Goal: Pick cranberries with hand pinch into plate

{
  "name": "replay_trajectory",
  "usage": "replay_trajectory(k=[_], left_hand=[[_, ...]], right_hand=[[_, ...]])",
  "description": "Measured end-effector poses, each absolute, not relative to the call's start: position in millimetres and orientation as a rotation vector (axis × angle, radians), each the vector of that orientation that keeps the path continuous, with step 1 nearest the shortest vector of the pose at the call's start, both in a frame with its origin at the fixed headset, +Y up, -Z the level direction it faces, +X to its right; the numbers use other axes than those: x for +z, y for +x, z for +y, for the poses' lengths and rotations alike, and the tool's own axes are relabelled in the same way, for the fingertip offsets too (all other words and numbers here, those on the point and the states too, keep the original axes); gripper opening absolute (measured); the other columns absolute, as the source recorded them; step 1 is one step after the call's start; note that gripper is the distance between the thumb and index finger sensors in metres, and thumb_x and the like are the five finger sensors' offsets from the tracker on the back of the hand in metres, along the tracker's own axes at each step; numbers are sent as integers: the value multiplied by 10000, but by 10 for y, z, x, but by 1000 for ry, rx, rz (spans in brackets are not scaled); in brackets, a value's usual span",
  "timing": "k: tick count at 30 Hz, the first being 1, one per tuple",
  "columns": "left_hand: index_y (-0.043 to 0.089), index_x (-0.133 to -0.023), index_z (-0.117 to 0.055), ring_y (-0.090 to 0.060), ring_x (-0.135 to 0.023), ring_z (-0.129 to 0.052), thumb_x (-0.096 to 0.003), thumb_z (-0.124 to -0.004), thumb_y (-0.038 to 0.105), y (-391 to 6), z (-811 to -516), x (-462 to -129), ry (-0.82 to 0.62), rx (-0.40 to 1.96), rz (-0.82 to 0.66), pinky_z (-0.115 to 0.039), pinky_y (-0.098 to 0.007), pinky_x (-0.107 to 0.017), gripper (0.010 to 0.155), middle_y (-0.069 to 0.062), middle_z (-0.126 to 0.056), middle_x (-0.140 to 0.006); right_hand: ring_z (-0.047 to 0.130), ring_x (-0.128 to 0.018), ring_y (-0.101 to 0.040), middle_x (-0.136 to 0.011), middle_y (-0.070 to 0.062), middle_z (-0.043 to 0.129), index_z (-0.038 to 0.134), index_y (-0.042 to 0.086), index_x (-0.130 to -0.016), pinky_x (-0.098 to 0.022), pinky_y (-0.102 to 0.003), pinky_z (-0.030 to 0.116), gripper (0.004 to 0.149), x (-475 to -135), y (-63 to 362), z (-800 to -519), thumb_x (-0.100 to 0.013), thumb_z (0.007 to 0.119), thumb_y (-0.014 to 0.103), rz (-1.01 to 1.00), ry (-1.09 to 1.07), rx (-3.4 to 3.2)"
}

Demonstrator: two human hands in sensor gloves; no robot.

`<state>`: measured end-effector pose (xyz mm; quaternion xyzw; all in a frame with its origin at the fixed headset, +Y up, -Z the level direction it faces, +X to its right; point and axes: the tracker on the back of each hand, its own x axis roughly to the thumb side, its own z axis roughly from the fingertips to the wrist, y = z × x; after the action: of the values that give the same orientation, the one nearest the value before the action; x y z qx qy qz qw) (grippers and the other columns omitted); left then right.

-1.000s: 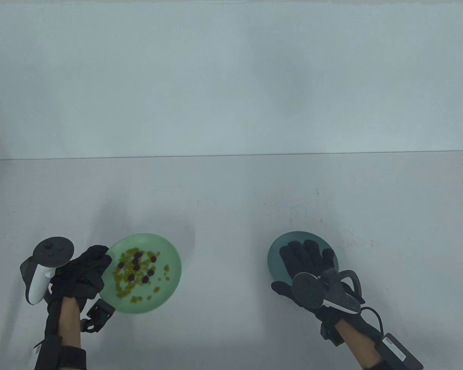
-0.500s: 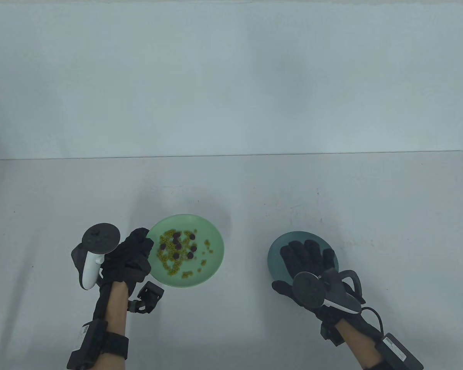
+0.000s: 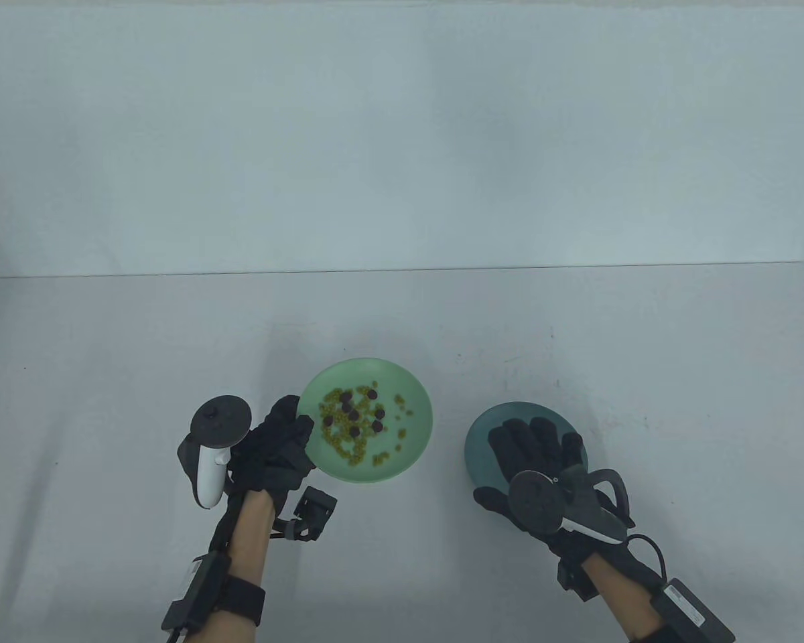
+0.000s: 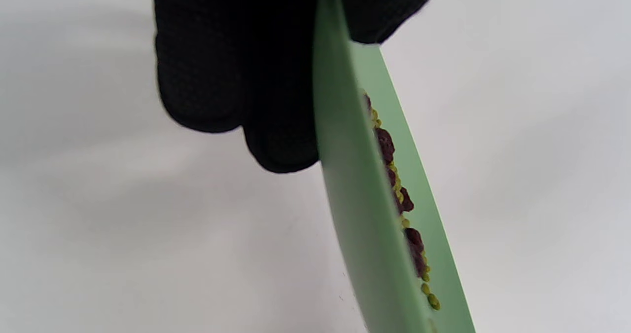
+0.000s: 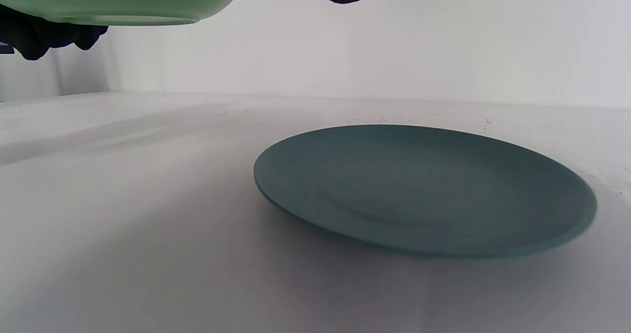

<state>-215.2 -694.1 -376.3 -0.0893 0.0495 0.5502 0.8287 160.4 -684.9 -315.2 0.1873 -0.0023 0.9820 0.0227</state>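
Observation:
My left hand (image 3: 293, 432) grips the left rim of a light green plate (image 3: 412, 455) and holds it in the air. The right wrist view shows this green plate (image 5: 123, 0) raised above the table. Several dark red cranberries (image 3: 360, 406) lie on it among yellow-green grains; the left wrist view shows them too (image 4: 384, 145). The left fingers (image 4: 236, 76) wrap under the plate's rim (image 4: 345, 200). A dark teal plate (image 3: 486, 435) lies on the table with nothing on it (image 5: 424, 190). My right hand (image 3: 536, 445) hovers over it, fingers spread, holding nothing.
The white table ends at a back edge (image 3: 402, 270) against a pale wall. A black box and cable (image 3: 690, 603) hang at my right wrist. A gap of table lies between the two plates.
My left hand has carried the green plate up and to the right, closer to the teal plate. My right hand has stayed over the teal plate.

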Motion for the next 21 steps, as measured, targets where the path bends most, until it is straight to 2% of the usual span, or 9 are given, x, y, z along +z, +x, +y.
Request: replay_trajectory(k=[15, 21], left_hand=[[-31, -1090, -461, -233, -605, -1071, -586, -686, 205, -2194, -7057, -3721, -224, 1198, 122, -911, -385, -502, 600, -190, -790, -905], [-27, -1091, -457, -234, -606, -1069, -587, -684, 206, -2184, -7069, -3709, -225, 1201, 121, -911, -384, -502, 600, -188, -788, -908]], right_hand=[[403, -1124, -549, -1258, -170, 389, 338, 145, -1197, -736, -744, 367, 879, -3164, 1616, -6825, -524, 459, 697, -14, 558, 3060], [443, -1123, -541, -1256, -169, 405, 350, 146, -1197, -742, -734, 400, 867, -3188, 1548, -6605, -532, 465, 691, -73, 567, 3046]])
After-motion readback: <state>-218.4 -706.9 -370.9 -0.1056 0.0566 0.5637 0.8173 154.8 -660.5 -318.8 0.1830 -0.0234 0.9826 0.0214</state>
